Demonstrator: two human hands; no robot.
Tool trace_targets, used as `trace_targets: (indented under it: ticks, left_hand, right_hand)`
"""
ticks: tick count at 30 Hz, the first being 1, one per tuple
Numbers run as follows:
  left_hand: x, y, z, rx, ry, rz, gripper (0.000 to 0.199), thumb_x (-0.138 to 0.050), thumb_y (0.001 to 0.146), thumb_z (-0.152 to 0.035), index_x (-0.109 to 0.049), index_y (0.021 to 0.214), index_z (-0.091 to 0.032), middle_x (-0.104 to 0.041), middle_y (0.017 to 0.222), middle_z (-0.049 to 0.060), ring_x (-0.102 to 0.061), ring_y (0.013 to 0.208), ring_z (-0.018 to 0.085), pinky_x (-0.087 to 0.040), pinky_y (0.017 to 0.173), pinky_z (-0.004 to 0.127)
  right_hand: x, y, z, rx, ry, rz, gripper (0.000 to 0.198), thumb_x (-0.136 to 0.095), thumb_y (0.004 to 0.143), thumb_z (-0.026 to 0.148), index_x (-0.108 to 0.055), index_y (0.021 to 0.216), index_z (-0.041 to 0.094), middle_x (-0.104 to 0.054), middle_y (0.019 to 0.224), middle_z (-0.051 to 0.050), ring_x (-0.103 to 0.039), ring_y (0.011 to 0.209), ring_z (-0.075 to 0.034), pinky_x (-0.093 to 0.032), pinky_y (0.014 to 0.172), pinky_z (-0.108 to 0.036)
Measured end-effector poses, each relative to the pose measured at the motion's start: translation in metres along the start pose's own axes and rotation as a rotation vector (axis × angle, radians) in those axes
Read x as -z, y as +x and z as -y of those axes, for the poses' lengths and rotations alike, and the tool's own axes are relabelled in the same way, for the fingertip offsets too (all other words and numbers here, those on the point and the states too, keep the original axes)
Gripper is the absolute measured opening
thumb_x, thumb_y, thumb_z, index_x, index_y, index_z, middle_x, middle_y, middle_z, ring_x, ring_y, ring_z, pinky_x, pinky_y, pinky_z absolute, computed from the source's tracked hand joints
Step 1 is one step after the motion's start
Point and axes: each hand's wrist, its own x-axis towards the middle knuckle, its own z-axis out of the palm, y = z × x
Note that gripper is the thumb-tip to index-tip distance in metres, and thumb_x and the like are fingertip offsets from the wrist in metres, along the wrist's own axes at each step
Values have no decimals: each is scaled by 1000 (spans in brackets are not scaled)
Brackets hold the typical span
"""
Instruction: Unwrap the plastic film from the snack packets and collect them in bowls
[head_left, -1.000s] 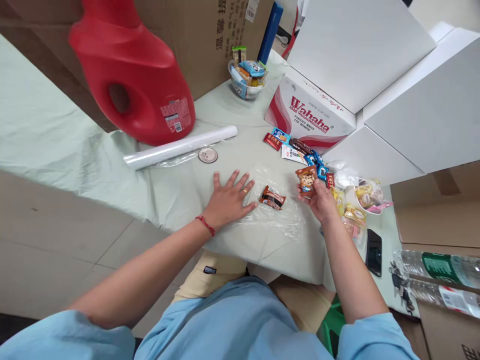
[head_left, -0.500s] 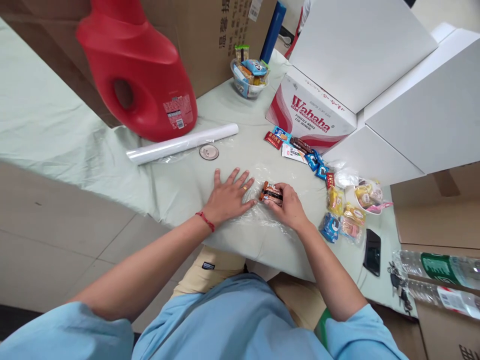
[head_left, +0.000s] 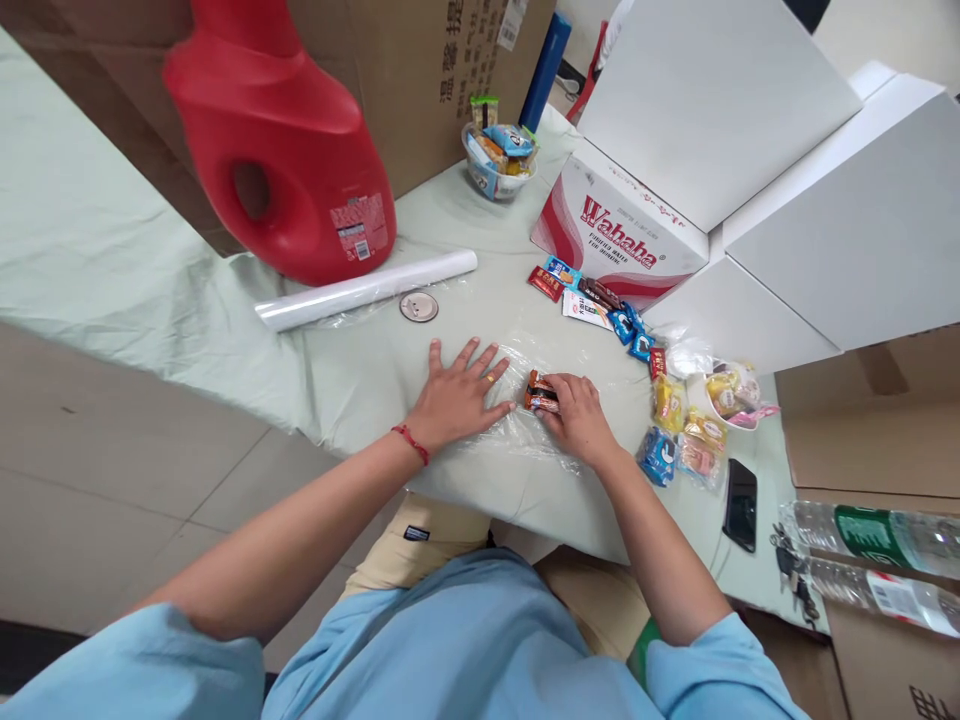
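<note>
My left hand (head_left: 454,397) lies flat with fingers spread, its thumb and fingertips by the left edge of a sheet of clear plastic film (head_left: 517,432). Gripped in my right hand (head_left: 576,420) is a packaged snack (head_left: 540,393) with an orange-brown wrapper and a dark band. The snack rests on the film, partly covered by my fingers. Beyond my left hand are a round badge-like disc (head_left: 418,307) and a white roll of film (head_left: 367,288). Several wrapped snacks (head_left: 592,292) lie farther off to the right.
A red detergent jug (head_left: 300,170) stands at the back left. Behind sit a bowl of snacks (head_left: 499,185) and a Wahaha carton (head_left: 615,235). On the right are a white cup (head_left: 701,390), yellow and blue packets (head_left: 658,455), a phone (head_left: 741,505) and plastic bottles (head_left: 874,535).
My right hand has shifted slightly with the snack, and its fingers now cover more of the wrapper. My left hand stays spread in the same place. The view has moved slightly.
</note>
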Motion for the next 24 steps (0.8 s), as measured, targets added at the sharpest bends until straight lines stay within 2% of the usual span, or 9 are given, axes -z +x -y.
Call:
trace_targets:
  ticks: [5, 9, 13, 18, 21, 24]
  left_hand:
    - [6, 1, 1, 14, -20, 25, 66, -37, 105, -61, -39, 164, -32, -35, 174, 11, -32, 160, 37, 4, 125, 78]
    - [9, 2, 4, 64, -30, 19, 61, -34, 107, -53, -40, 164, -31, -29, 176, 11, -31, 161, 34, -4, 127, 76]
    - [9, -2, 3, 99, -7, 26, 58, -36, 107, -46, -45, 162, -30, -30, 175, 13, -28, 162, 36, -5, 125, 79]
    - [16, -11, -1, 57, -8, -104, 59, -44, 105, -39, -43, 162, -30, -25, 177, 13, -22, 165, 34, -10, 129, 71]
    - [24, -17, -1, -83, -16, -154, 56, -44, 104, -30, -47, 159, -32, -33, 174, 10, -27, 163, 30, -7, 132, 65]
    - [33, -25, 6, -240, -52, -88, 53, -44, 102, -27, -54, 154, -34, -57, 159, 7, -37, 159, 28, -3, 133, 63]
  right_hand:
    - [-4, -7, -3, -12, 54, -36, 65, -59, 102, 52, -43, 156, 20, -56, 152, -20, -48, 143, -35, -26, 123, -63]
    - [-7, -12, -9, -15, 62, -56, 59, -53, 105, 49, -45, 156, 20, -57, 150, -20, -49, 143, -34, -28, 124, -62]
    - [-9, -12, -8, -17, 41, -50, 56, -55, 104, 44, -48, 154, 20, -58, 148, -20, -49, 142, -34, -29, 124, -61]
    - [-5, -13, -2, -32, 31, -55, 64, -58, 102, 48, -42, 160, 24, -51, 156, -19, -45, 148, -35, -27, 125, -66]
    - [8, -24, 2, -16, 54, -146, 63, -54, 104, 51, -41, 160, 25, -47, 161, -19, -43, 150, -35, -28, 125, -66]
    - [19, -48, 8, 35, 158, -248, 57, -52, 106, 50, -45, 157, 27, -54, 153, -19, -50, 144, -33, -41, 120, -59]
